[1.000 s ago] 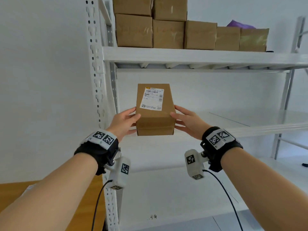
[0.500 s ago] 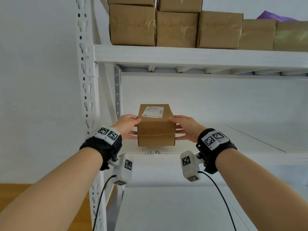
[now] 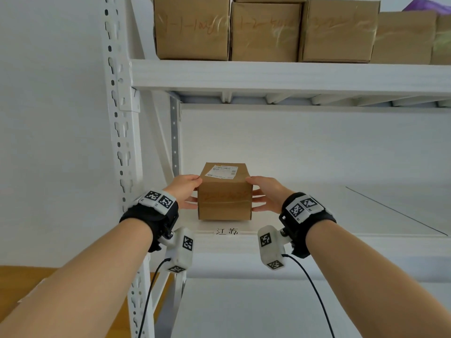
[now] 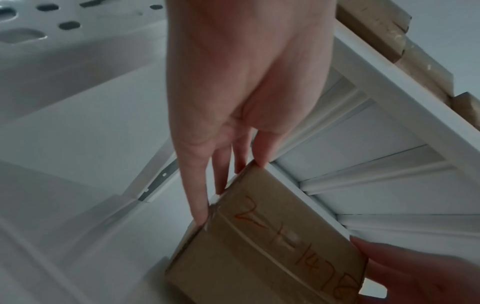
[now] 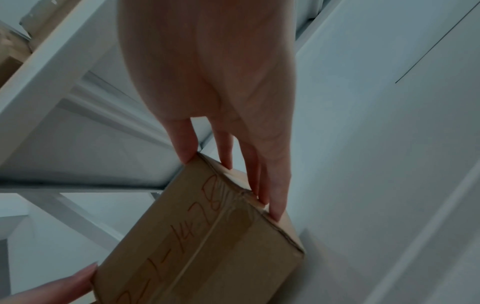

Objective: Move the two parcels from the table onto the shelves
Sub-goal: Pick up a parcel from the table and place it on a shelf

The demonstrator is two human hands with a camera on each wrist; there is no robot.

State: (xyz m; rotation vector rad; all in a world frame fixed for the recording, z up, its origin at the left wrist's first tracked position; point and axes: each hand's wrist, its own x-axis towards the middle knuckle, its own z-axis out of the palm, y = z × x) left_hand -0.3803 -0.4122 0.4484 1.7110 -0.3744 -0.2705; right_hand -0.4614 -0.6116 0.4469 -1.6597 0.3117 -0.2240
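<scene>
A brown cardboard parcel (image 3: 224,196) with a white label on top stands on the white middle shelf (image 3: 329,215), near its left front corner. My left hand (image 3: 185,191) lies against its left side and my right hand (image 3: 266,193) against its right side, thumbs at the top edge. In the left wrist view straight fingers (image 4: 200,201) touch the parcel (image 4: 272,246), which bears red handwriting. The right wrist view shows the same: straight fingers (image 5: 275,201) along the parcel's edge (image 5: 207,236). No second parcel is in view.
Several taped cardboard boxes (image 3: 266,30) fill the upper shelf (image 3: 268,74) close above. A perforated white upright (image 3: 119,118) stands just left of my left hand. The middle shelf stretches bare to the right. A wooden table (image 3: 19,276) shows at lower left, a lower shelf (image 3: 244,308) below.
Both hands carried the parcel forward and down from mid-air onto the middle shelf, where it now rests on the board. The view has moved closer to the rack.
</scene>
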